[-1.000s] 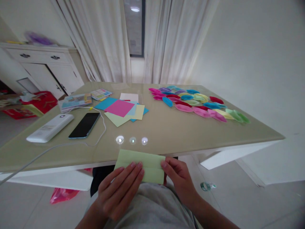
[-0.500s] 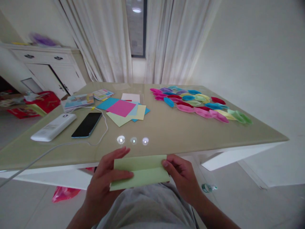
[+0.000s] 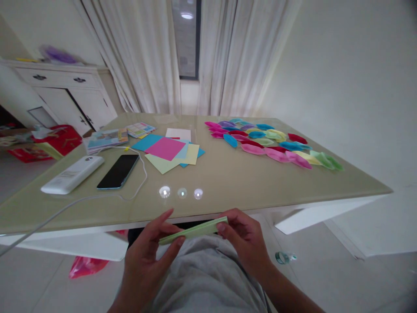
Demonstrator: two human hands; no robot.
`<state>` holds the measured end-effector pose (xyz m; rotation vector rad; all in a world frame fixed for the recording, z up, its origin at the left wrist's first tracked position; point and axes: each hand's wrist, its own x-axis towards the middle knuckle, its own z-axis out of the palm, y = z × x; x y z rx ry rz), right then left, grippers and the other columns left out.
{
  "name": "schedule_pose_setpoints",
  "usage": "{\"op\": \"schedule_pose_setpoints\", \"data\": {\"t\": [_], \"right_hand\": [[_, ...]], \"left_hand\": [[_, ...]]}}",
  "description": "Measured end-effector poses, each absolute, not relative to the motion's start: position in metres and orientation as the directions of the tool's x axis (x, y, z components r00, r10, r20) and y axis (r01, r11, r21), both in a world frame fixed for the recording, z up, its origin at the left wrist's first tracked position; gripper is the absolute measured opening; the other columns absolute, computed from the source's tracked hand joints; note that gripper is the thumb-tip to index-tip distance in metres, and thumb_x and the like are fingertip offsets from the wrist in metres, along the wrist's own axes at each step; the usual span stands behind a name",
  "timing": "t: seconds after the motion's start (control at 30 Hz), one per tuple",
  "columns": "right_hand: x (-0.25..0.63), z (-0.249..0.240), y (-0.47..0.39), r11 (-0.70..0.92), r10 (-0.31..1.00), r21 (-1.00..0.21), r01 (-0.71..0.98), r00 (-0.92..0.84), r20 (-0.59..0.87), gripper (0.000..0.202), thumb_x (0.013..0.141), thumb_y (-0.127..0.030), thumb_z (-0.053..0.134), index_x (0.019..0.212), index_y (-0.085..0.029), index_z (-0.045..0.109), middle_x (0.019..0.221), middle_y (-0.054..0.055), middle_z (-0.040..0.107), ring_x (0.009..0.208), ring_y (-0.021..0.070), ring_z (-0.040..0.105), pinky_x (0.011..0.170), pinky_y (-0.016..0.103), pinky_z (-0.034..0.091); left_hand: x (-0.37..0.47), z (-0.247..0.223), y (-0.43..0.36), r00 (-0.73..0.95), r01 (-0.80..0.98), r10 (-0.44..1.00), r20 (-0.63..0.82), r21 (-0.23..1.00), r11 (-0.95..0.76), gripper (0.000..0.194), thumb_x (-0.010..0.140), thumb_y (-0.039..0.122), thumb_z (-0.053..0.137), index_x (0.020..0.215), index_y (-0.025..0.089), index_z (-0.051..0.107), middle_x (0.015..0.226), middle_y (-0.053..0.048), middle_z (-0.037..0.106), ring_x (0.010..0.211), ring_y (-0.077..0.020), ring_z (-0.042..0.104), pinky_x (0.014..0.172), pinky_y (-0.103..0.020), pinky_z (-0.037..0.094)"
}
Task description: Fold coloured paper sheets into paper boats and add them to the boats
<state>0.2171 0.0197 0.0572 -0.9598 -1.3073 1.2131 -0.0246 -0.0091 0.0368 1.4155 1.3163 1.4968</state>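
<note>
A light green paper [image 3: 198,230], folded into a narrow strip, is held just in front of the table's near edge, above my lap. My left hand [image 3: 153,248] pinches its left end between thumb and fingers. At the right end, my right hand [image 3: 244,237] grips it with the thumb on the near face. Beyond, on the table [image 3: 228,187], lie overlapping coloured sheets, with a pink sheet [image 3: 165,148] on top. Several coloured leaf-shaped pieces [image 3: 254,149] are laid out in rows at the back right.
On the table's left are a white power bank [image 3: 72,174] with a cable, a black phone [image 3: 118,171] and booklets [image 3: 108,139]. A bottle [image 3: 282,258] and a red plastic bag [image 3: 87,266] lie on the floor. White curtains hang behind the table.
The green paper has gone from partly open, with a wide face showing, to a narrow folded strip. My left hand has shifted slightly right, its thumb now at the strip's near side.
</note>
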Motion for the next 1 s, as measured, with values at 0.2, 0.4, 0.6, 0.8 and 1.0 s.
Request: {"op": "schedule_pose_setpoints", "data": {"t": [0.2,0.4,0.6,0.8,1.0], "right_hand": [[0.214,0.062,0.023,0.268,0.949,-0.963,-0.036,-0.162,0.271,0.013,0.093,-0.032,0.085,0.101,-0.023,0.081,0.092,0.004,0.077,0.083,0.0187,0.069,0.076,0.029,0.053],[0.207,0.072,0.024,0.332,0.927,-0.943,-0.012,-0.182,0.329,0.004,0.094,-0.029,0.085,0.096,-0.025,0.086,0.088,0.003,0.081,0.081,0.0184,0.072,0.076,0.03,0.053],[0.201,0.081,0.022,0.365,0.904,-0.929,-0.056,-0.22,0.368,0.014,0.101,-0.037,0.078,0.102,-0.029,0.09,0.089,0.004,0.084,0.081,0.018,0.072,0.076,0.03,0.052],[0.196,0.084,0.025,0.397,0.898,-0.917,-0.034,-0.19,0.396,0.01,0.098,-0.036,0.082,0.097,-0.031,0.091,0.083,0.003,0.086,0.075,0.0173,0.071,0.074,0.03,0.053],[0.183,0.083,0.023,0.183,0.942,-0.945,-0.27,-0.226,0.247,0.011,0.09,-0.038,0.09,0.093,-0.028,0.092,0.079,0.004,0.081,0.066,0.0169,0.068,0.061,0.029,0.055]], "left_hand": [[-0.036,0.046,-0.002,0.201,0.309,0.943,0.264,0.897,-0.317,0.007,0.097,0.026,0.076,0.096,0.027,0.083,0.093,-0.001,0.079,0.086,-0.0161,0.076,0.078,-0.022,0.061],[-0.026,0.056,-0.004,0.248,0.339,0.943,0.222,0.892,-0.299,0.007,0.099,0.03,0.075,0.097,0.028,0.082,0.092,0.001,0.08,0.083,-0.015,0.075,0.078,-0.021,0.058],[-0.026,0.053,-0.004,0.166,0.295,0.965,0.201,0.924,-0.243,0.016,0.097,0.034,0.078,0.084,0.026,0.081,0.081,0.002,0.078,0.076,-0.015,0.072,0.073,-0.021,0.056],[-0.026,0.051,-0.007,0.28,0.373,0.947,0.159,0.891,-0.26,0.019,0.103,0.039,0.069,0.105,0.03,0.085,0.098,-0.001,0.085,0.09,-0.0187,0.079,0.085,-0.025,0.059],[-0.01,0.063,-0.01,0.299,0.408,0.942,0.149,0.873,-0.268,0.025,0.107,0.04,0.061,0.12,0.031,0.08,0.098,-0.003,0.083,0.088,-0.0214,0.076,0.072,-0.024,0.06]]}}
